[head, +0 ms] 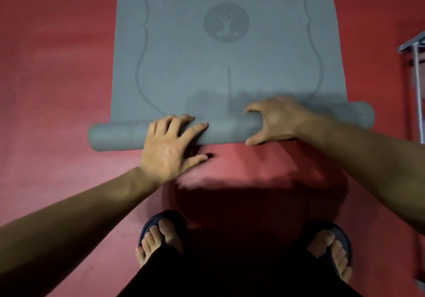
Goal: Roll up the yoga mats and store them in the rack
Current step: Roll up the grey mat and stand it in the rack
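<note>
A grey yoga mat [227, 67] with a printed seated figure lies flat on the red floor and stretches away from me. Its near end is wound into a roll [225, 129] that lies crosswise in front of my feet. My left hand [170, 145] rests on the left half of the roll with its fingers spread over the top and its thumb on the near side. My right hand [276, 119] grips the roll right of centre, fingers curled over the far side and thumb against the near side.
A red textured surface [230, 163] covers the floor beneath and around the grey mat. My feet in dark sandals [161, 234] stand just behind the roll. Part of a metal frame [414, 50] shows at the right edge.
</note>
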Demonstrator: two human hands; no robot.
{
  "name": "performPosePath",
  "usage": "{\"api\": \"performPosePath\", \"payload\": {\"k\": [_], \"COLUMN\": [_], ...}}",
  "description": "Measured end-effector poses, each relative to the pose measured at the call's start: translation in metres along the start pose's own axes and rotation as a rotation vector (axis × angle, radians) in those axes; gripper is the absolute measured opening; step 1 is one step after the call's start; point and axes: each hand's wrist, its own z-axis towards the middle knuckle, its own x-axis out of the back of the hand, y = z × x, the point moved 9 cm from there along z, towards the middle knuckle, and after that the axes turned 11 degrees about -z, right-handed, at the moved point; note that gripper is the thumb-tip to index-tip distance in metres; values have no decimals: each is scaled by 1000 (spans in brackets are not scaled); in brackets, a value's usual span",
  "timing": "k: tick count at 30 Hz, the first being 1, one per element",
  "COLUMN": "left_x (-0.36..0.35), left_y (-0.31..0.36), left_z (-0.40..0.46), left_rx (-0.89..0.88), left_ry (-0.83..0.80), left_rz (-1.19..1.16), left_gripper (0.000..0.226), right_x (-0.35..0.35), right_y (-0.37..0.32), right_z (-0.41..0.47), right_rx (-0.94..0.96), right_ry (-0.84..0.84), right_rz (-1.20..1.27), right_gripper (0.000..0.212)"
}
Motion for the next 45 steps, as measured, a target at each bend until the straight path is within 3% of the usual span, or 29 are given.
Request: {"api": "performPosePath", "payload": {"k": [3, 7, 9, 12, 14, 17, 19, 24, 26, 28, 32, 36, 42, 45], "left_x": [-7, -6, -6, -9, -11, -23, -24, 18, 22, 15, 4, 2, -3, -8], "left_y": [14, 16, 12, -2, -14, -30, -36, -35, -26, -21, -21, -17, 3, 17], "left_z": [-32, -45, -38, -13, 11, 38, 53, 71, 64, 57, 60, 58, 8, -18], "left_rx": [-58, -71, -70, -29, 11, 57, 63, 46, 54, 78, 88, 78, -32, -55], "left_ry": [-24, 15, -19, -139, -240, -415, -443, 3, 85, 64, -28, -103, -165, -165], "left_rz": [-20, -116, -121, -159, -188, -231, -242, -93, -58, -24, -13, 21, 36, 21], "left_gripper": [62, 44, 44, 49, 52, 57, 56, 34, 29, 38, 68, 77, 82, 80], "right_x": [-34, -42, -38, -25, -28, -45, -49, -30, -18, -3, 22, 31, -10, -29], "right_y": [-17, -24, -26, -30, -33, -32, -26, -10, 1, 11, 26, 25, 1, -10], "right_z": [-27, -49, -58, -93, -112, -115, -105, -59, -35, -11, 19, 19, -17, -42], "right_rx": [22, -5, 11, 33, -7, -51, -63, -119, -136, -139, -149, -68, 24, 26], "right_ry": [-137, -28, 145, 545, 630, 586, 561, 556, 533, 507, 375, 281, -7, -43], "right_rz": [11, -24, -50, -31, -57, -109, -149, -197, -206, -206, -209, -181, -58, -41], "right_gripper": [97, 93, 88, 76, 71, 75, 81, 106, 112, 111, 88, 80, 99, 98]}}
